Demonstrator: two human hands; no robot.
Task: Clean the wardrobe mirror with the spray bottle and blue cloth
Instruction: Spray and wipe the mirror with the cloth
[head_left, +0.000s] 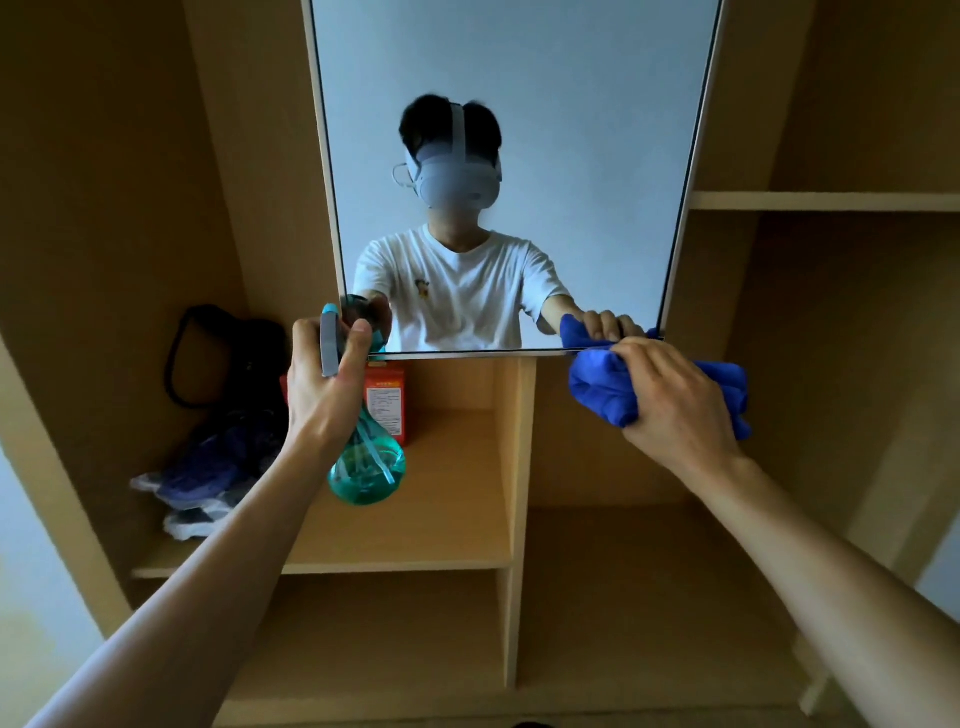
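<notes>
The wardrobe mirror (571, 130) hangs in a pale frame straight ahead, and a person with a headset shows in it. My left hand (324, 379) grips the neck of a teal spray bottle (366, 467) at the mirror's lower left corner, its nozzle up against the glass. My right hand (670, 400) holds a bunched blue cloth (597, 389) at the mirror's lower right corner, and the cloth touches the bottom edge of the glass.
A wooden shelf (441, 509) lies below the mirror, with an orange box (387, 400) standing behind the bottle. A black bag (218, 353) and bundled dark clothes (208, 478) sit at the shelf's left. A vertical divider (519, 493) splits the compartments. Another shelf (821, 201) is at the upper right.
</notes>
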